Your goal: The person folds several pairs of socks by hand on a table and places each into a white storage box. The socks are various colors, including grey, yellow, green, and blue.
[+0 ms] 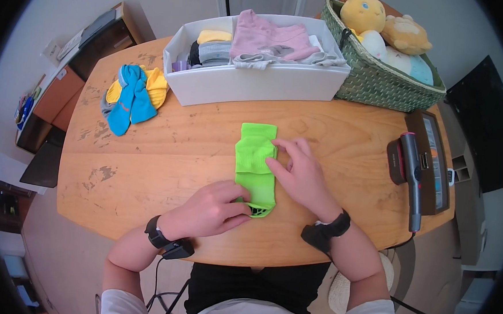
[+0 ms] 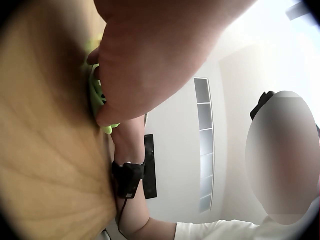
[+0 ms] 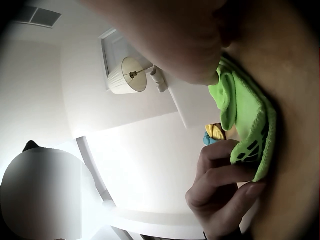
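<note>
A bright lime-green sock (image 1: 256,148) lies folded lengthwise to my body on the wooden table, its ribbed part across the middle. Black net-like marks show at its near end, clearest in the right wrist view on the raised green fabric (image 3: 245,110). My left hand (image 1: 205,210) pinches that near end, thumb below and fingers at the lifted edge. My right hand (image 1: 302,174) lies along the sock's right side, with the fingertips and thumb touching the edge near the ribbing. In the left wrist view my left hand (image 2: 145,65) hides most of the sock.
Blue and yellow socks (image 1: 133,101) lie bundled at the far left. A white box (image 1: 255,88) of folded clothes stands at the back, beside a green woven basket (image 1: 388,90) of plush toys. On the right are a hair-styling tool (image 1: 412,181) and a brown case (image 1: 435,168).
</note>
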